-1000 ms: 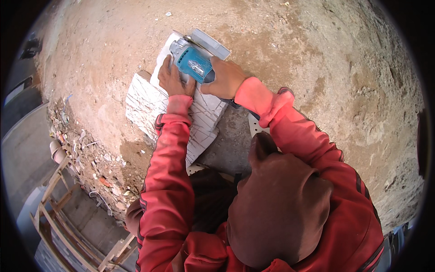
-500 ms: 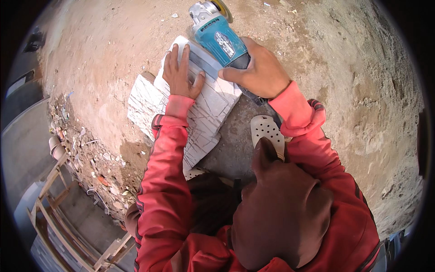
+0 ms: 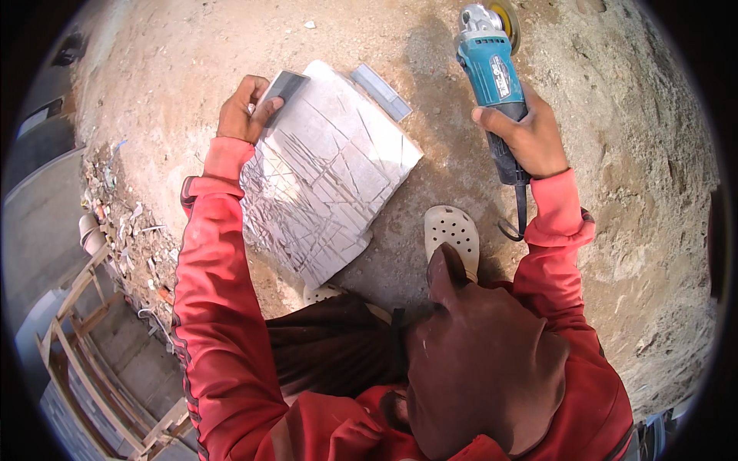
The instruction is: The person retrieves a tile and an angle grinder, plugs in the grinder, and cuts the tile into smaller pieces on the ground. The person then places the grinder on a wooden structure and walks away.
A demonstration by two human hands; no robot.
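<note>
My right hand (image 3: 532, 137) is wrapped round the dark rear handle of a teal angle grinder (image 3: 492, 71), held out to the right of the slab with its yellowish disc (image 3: 507, 24) at the far end. Between the thumb and fingers of my left hand (image 3: 243, 112) is a dark grey tile strip (image 3: 287, 87), tilted at the slab's far left edge. The pale slab (image 3: 330, 154), scored with many crossing cut lines, lies in front of my feet. Along its far right edge rests a second, lighter grey tile strip (image 3: 382, 92).
Bare, dusty ground (image 3: 615, 154) spreads around the slab. A cream clog (image 3: 452, 230) on my foot is close to the slab's right side. Rubble (image 3: 146, 246) and a wooden frame (image 3: 84, 361) lie to the left. The grinder's cord (image 3: 521, 211) hangs down behind its handle.
The grinder has swung right, away from the slab. My left hand, flat on the slab before, has moved left and now grips a tile strip. The other strip shows at the far right edge.
</note>
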